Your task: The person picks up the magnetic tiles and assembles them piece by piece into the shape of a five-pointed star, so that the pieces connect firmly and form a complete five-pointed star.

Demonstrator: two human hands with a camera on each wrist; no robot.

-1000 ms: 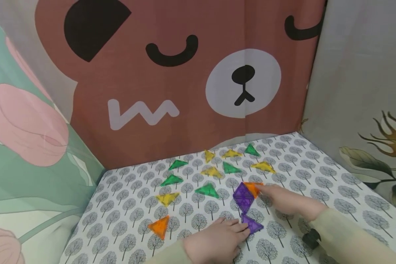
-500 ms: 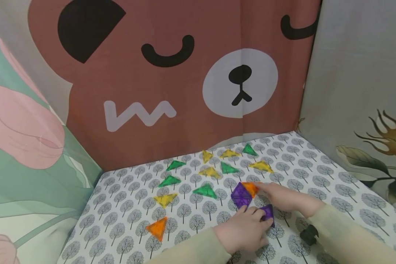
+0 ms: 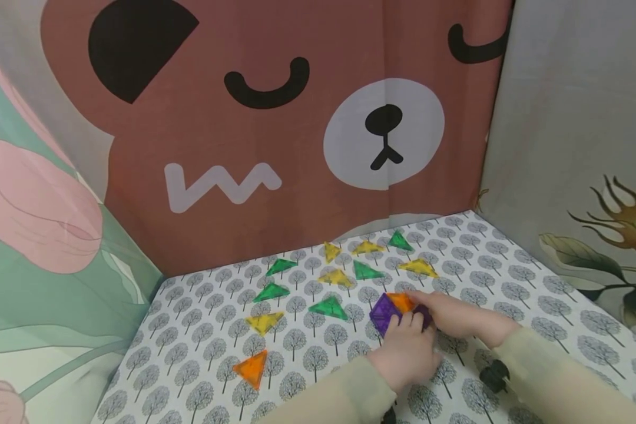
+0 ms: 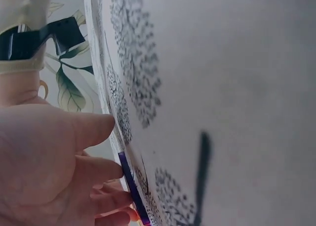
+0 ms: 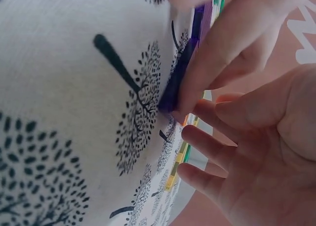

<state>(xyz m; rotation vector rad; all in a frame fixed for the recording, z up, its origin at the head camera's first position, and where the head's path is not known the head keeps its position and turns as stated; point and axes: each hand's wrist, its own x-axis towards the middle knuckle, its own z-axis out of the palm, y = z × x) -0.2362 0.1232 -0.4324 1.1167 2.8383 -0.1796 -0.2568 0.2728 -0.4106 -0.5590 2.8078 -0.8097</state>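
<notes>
My left hand (image 3: 408,352) rests its fairly straight fingers on a purple triangular tile (image 3: 423,318), which they partly cover. In the left wrist view the thumb stands apart from that tile. The right wrist view shows the tile's edge at a slant to the cloth. Two purple triangles joined as a diamond (image 3: 381,311) lie just left of it, partly behind the left fingertips. Against the diamond's upper right side sits an orange triangular tile (image 3: 399,301). My right hand (image 3: 458,313) touches the orange tile's outer edge with extended fingertips.
Several green (image 3: 330,307) and yellow triangular tiles (image 3: 265,322) lie scattered toward the back and left on the tree-print cloth (image 3: 191,353). Another orange triangle (image 3: 251,368) lies at front left. A bear-print curtain (image 3: 206,129) rises behind the table; flowered curtains hang at both sides.
My left hand has slid a purple triangle from below the diamond to the right and up, beside the orange tile. My right hand has stayed nearly in place at the orange tile.
</notes>
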